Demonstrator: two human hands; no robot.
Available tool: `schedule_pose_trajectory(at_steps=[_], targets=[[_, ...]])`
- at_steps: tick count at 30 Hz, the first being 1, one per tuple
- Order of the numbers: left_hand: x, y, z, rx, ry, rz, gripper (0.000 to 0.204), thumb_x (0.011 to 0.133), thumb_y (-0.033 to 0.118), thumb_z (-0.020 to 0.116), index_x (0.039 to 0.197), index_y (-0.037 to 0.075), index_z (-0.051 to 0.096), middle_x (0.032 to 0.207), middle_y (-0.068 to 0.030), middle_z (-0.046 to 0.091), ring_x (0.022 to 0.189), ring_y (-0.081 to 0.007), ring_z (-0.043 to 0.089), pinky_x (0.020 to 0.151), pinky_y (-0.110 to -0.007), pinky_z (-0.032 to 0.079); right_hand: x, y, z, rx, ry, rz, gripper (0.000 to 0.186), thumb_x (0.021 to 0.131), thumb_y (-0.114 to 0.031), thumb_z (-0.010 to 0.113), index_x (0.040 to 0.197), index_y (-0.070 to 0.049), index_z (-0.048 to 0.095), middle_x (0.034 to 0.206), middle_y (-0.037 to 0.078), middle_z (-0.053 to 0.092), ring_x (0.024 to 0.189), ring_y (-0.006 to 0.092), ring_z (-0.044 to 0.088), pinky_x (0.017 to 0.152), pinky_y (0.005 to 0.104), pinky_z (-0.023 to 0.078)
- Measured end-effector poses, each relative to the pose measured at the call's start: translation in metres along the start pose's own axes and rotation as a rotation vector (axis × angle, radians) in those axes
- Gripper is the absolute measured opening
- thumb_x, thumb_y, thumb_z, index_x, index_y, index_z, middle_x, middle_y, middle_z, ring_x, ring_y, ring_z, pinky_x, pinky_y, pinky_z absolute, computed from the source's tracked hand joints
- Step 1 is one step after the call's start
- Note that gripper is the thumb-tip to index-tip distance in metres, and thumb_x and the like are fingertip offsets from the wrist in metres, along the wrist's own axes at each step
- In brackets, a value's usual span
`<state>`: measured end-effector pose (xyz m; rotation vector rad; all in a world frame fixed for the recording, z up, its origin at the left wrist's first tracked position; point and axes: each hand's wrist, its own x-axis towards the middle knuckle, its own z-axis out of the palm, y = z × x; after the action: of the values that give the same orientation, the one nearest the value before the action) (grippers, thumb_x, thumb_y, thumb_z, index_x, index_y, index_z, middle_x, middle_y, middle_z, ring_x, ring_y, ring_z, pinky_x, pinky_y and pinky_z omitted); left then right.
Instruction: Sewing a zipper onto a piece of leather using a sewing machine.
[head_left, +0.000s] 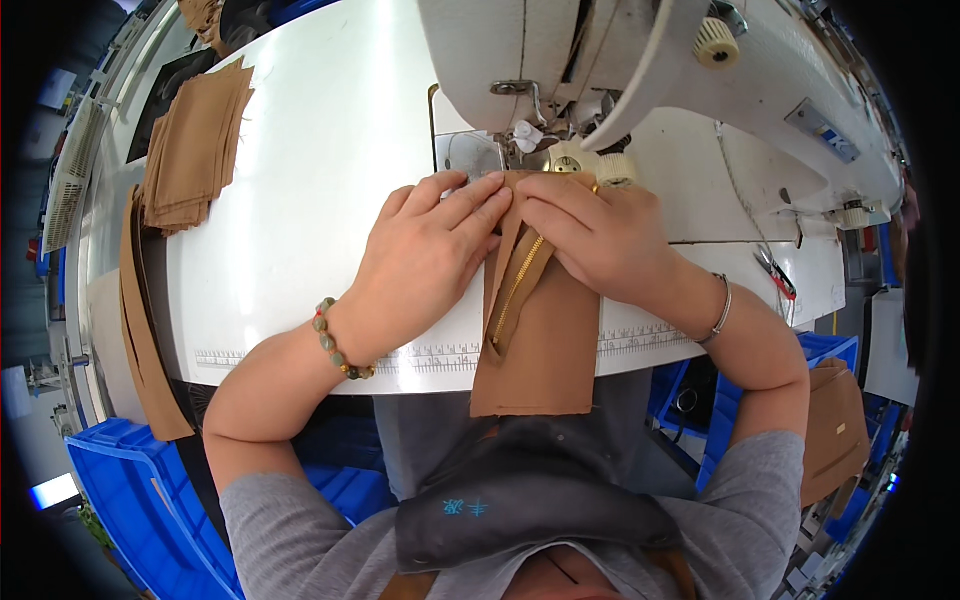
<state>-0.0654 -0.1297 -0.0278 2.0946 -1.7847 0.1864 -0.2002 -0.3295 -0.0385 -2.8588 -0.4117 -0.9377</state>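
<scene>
A tan fabric piece (545,350) with a gold zipper (518,285) lies on the white sewing table (320,190), its lower end hanging over the front edge. My left hand (425,255) presses flat on the table with its fingertips on the fabric's left upper edge. My right hand (590,235) pins the fabric's upper right part, just in front of the needle area of the white sewing machine (620,70). A bead bracelet is on the left wrist, a thin bangle on the right.
A stack of tan fabric pieces (195,150) sits at the table's far left, with more tan fabric (140,330) draped over the left edge. Blue plastic bins (140,490) stand below at left and another (830,350) at right. A ruler strip (440,358) runs along the table's front.
</scene>
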Motion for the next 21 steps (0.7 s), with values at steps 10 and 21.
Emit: schedule_pose_trajectory(at_steps=[10,21], targets=[[0.002,0.002,-0.002,0.038,-0.036,-0.023,0.051,0.093,0.020,0.075,0.141,0.006,0.064,0.143,-0.0044,0.067,0.127,-0.0294,0.061,0.106,-0.042,0.048,0.001,0.017,0.003,-0.044,-0.033,-0.105,0.017,0.083,-0.013,0.067,0.097,-0.006,0.072,0.119,0.002,0.073,0.072,0.0183,0.066,0.061,0.0316,0.054],[0.009,0.004,-0.001,0.135,-0.053,-0.009,0.057,0.095,0.041,0.072,0.139,0.005,0.065,0.145,-0.0068,0.064,0.130,-0.0323,0.057,0.109,-0.045,0.043,-0.001,0.023,-0.003,-0.091,-0.249,-0.026,0.029,0.086,-0.007,0.067,0.114,-0.010,0.073,0.127,0.001,0.074,0.113,0.0180,0.073,0.073,0.0320,0.060]])
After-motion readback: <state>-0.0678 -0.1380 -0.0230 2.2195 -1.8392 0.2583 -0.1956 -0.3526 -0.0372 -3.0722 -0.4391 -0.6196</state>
